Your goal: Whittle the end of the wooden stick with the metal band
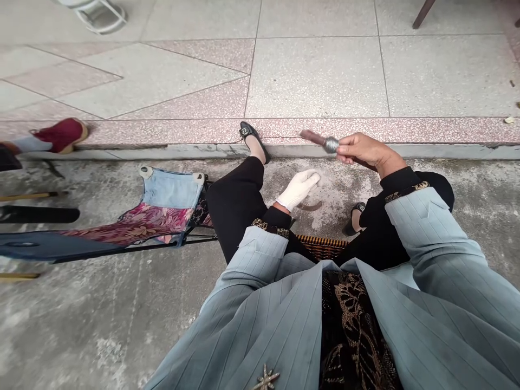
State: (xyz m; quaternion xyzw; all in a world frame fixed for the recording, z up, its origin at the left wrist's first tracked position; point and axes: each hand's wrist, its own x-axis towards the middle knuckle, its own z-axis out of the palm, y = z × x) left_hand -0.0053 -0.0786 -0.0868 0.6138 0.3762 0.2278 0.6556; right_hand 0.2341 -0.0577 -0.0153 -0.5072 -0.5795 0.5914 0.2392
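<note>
My right hand (pixel 359 150), bare, is closed around a brown stick with a thick coil of silver wire (pixel 331 144) wound on it. The stick's blurred far end (pixel 312 137) points left over the step edge. Lower and to the left is my left hand (pixel 298 189) in a white knitted glove, its fingers curled together. Whatever they may hold is hidden. Just below the glove shows a curved brown strip (pixel 311 206); I cannot tell whether it lies on the ground or is in the hand.
A low step (pixel 203 151) with a terrazzo top runs across in front. On my left stands a folding lounger (pixel 162 211) with blue and floral cloth. Another person's red shoe (pixel 65 134) is at the far left. Wicker edging (pixel 320 246) shows between my legs.
</note>
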